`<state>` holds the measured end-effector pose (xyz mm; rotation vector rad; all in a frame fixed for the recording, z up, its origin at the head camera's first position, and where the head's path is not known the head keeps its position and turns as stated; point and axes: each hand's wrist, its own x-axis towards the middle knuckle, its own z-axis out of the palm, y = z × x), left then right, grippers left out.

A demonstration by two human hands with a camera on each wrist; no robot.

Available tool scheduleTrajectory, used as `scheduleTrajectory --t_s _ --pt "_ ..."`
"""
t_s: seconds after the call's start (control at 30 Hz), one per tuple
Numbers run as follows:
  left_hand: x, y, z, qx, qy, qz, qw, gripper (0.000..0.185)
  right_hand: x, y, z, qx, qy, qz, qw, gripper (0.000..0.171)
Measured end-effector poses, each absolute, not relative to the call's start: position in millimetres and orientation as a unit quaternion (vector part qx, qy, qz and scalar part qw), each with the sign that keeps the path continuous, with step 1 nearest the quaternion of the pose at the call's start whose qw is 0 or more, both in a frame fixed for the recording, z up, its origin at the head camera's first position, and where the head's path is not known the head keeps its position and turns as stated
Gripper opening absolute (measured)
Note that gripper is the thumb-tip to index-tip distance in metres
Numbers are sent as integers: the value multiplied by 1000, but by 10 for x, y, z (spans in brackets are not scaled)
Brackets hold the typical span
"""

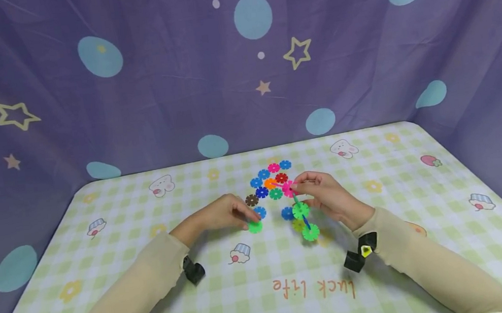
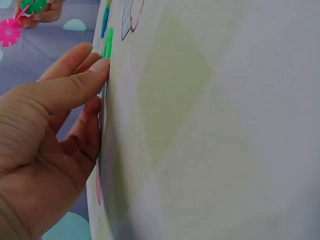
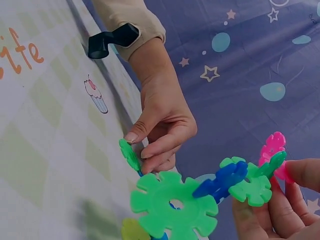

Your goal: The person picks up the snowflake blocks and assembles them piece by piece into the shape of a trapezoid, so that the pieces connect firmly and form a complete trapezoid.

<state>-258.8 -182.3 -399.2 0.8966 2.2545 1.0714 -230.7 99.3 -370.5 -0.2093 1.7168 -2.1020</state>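
Left hand picking up a green snowflake disc

Your left hand (image 1: 220, 216) pinches the green disc (image 1: 255, 226) lying on the tablecloth (image 1: 154, 289); your right hand (image 1: 329, 197) grips the linked chain (image 1: 303, 217) by its pink piece. Lift the disc cleanly, then line up the slots squarely.

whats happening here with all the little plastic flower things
A person sits at a checked table linking snowflake discs. The right hand holds a small chain of joined discs, pinching its pink end. The left hand pinches a single green disc lying on the cloth. A loose pile of coloured discs lies just beyond both hands.
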Motion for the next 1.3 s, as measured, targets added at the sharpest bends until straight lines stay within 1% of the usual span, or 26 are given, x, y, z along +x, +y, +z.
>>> scheduleTrajectory --t_s 0.5,0.77,0.9,1.17,1.3 --pt "-2608 -1848 -3997 353 823 373 244 31 -2292 985 -3680 -80 625 -747 212 9" --pt "-2638 -1862 -4022 368 814 377 245 24 -2294 982 -3682 -83 631 -743 210 9" --pt "-2630 -1867 -4017 375 812 376 241 25 -2297 984 -3694 -84 629 -743 212 9" --pt "-2613 -1888 -4027 356 821 386 224 26 -2300 1013 -3702 -95 625 -745 212 9" --pt "-2613 -1895 -4029 360 813 394 233 28 -2304 1025 -3699 -100 621 -748 212 9"
